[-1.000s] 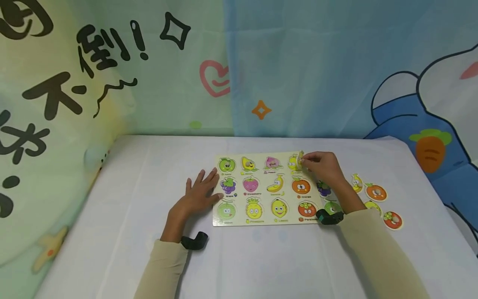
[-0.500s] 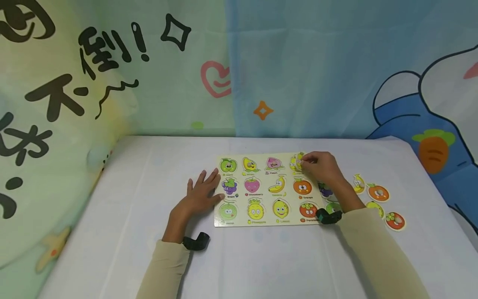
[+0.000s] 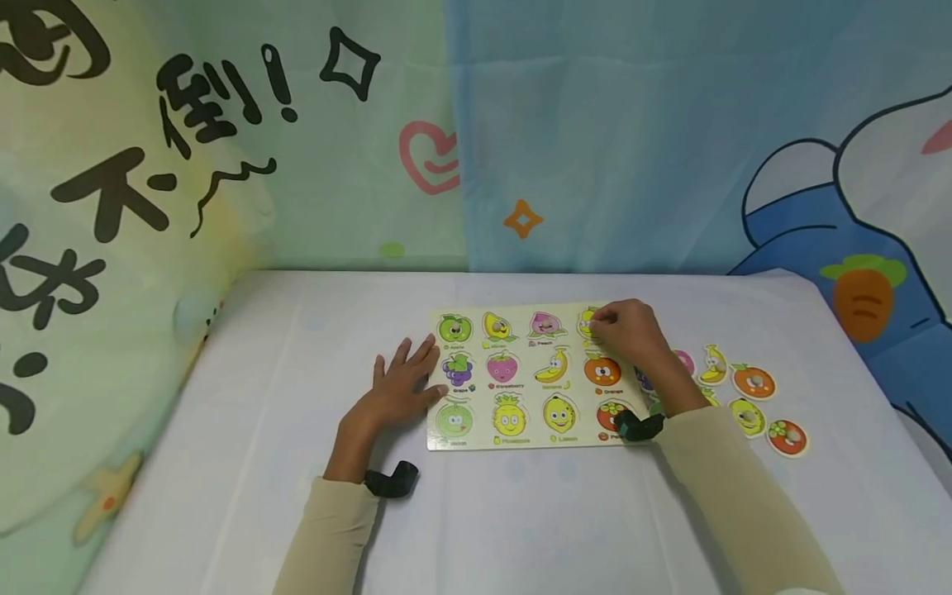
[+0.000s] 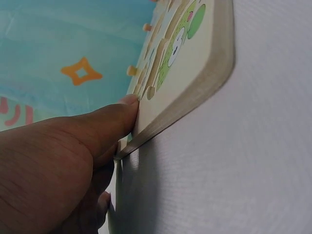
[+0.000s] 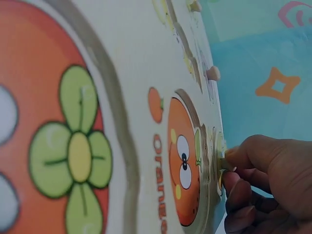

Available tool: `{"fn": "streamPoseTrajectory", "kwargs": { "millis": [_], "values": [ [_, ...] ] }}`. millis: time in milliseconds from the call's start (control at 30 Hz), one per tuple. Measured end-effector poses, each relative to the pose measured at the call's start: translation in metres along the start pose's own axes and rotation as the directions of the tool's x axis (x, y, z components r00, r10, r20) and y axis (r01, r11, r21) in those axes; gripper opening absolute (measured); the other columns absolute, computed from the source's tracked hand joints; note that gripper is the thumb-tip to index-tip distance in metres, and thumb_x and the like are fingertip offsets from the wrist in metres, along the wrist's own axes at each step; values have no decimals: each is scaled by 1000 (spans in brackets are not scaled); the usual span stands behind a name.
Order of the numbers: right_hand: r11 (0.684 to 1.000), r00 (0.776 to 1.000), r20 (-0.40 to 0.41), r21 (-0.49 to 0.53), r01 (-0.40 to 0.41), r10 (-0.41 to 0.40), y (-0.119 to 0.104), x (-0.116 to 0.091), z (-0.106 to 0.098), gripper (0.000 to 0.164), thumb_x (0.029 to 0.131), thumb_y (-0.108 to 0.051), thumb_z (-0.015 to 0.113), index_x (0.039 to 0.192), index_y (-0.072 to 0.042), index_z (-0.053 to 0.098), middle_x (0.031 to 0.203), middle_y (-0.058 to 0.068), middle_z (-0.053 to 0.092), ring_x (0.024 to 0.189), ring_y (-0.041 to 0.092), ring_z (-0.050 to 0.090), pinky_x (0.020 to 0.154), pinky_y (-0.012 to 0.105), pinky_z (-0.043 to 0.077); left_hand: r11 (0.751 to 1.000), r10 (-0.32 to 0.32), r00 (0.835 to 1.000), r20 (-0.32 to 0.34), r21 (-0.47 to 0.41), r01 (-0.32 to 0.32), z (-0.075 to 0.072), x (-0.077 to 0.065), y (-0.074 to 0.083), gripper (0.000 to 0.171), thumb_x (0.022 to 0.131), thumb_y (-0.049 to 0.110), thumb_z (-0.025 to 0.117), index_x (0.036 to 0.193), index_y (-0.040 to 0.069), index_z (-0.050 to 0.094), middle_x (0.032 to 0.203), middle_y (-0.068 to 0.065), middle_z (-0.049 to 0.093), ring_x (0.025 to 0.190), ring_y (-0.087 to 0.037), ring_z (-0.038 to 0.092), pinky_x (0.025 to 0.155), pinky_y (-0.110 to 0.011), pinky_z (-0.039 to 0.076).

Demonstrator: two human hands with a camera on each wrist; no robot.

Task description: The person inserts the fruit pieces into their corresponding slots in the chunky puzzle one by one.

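Note:
A pale wooden fruit puzzle board [image 3: 524,413] lies on the white table, with fruit pictures in three rows. My left hand [image 3: 394,388] rests at its left edge, fingers spread. In the left wrist view the thumb [image 4: 119,114] lies on the board's rim. Over the top right slot, my right hand [image 3: 632,335] pinches a small yellow fruit puzzle piece [image 3: 585,323] between thumb and fingertips. The right wrist view shows those fingertips [image 5: 233,158] at the piece's knob, right against the board. Past the hand, the orange slot [image 3: 602,372] shows a bare printed orange.
Loose fruit pieces lie right of the board, partly under the right forearm: a banana [image 3: 714,364], an orange [image 3: 754,383], a lemon [image 3: 747,417], a red persimmon [image 3: 787,438] and several others. A printed cloth [image 3: 595,140] hangs behind the table.
My right hand has moved slightly left with the yellow piece, which was tilted beside the top right slot and now lies over it. The left hand stays in place.

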State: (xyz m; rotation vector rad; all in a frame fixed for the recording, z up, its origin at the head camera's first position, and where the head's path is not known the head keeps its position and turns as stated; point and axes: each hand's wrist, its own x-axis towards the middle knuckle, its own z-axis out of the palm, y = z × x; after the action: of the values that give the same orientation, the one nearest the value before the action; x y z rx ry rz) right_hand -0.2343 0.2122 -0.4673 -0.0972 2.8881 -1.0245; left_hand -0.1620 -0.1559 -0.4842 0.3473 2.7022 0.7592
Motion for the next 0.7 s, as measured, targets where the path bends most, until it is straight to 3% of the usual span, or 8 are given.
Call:
{"fn": "streamPoseTrajectory", "kwargs": {
  "millis": [200, 467, 700],
  "values": [
    [999, 1000, 16, -46, 1, 0, -2, 4, 1, 25, 95, -15, 60, 106, 6, 69, 100, 20, 66, 90, 31, 58, 81, 46, 49, 1000, -4, 1000, 6, 13, 4, -1, 1, -2, 72, 96, 41, 57, 155, 20, 23, 161, 10, 7, 148, -21, -7, 112, -54, -11],
    [998, 999, 33, -53, -18, 20, -3, 4, 3, 27, 96, -16, 59, 110, 5, 68, 103, 20, 65, 91, 32, 57, 82, 46, 48, 1000, -5, 1000, 3, 20, 5, -1, 0, -2, 71, 97, 41, 57, 155, 19, 24, 161, 9, 8, 148, -22, -6, 112, -55, -11],
    [999, 1000, 24, -31, 15, -14, -1, 3, 2, 27, 98, -17, 59, 113, 4, 68, 107, 22, 65, 96, 33, 58, 83, 48, 48, 999, 11, 1000, -4, 35, -10, 0, 0, -2, 71, 97, 43, 56, 156, 20, 22, 161, 9, 8, 148, -23, -6, 112, -56, -10]
  ]
}}
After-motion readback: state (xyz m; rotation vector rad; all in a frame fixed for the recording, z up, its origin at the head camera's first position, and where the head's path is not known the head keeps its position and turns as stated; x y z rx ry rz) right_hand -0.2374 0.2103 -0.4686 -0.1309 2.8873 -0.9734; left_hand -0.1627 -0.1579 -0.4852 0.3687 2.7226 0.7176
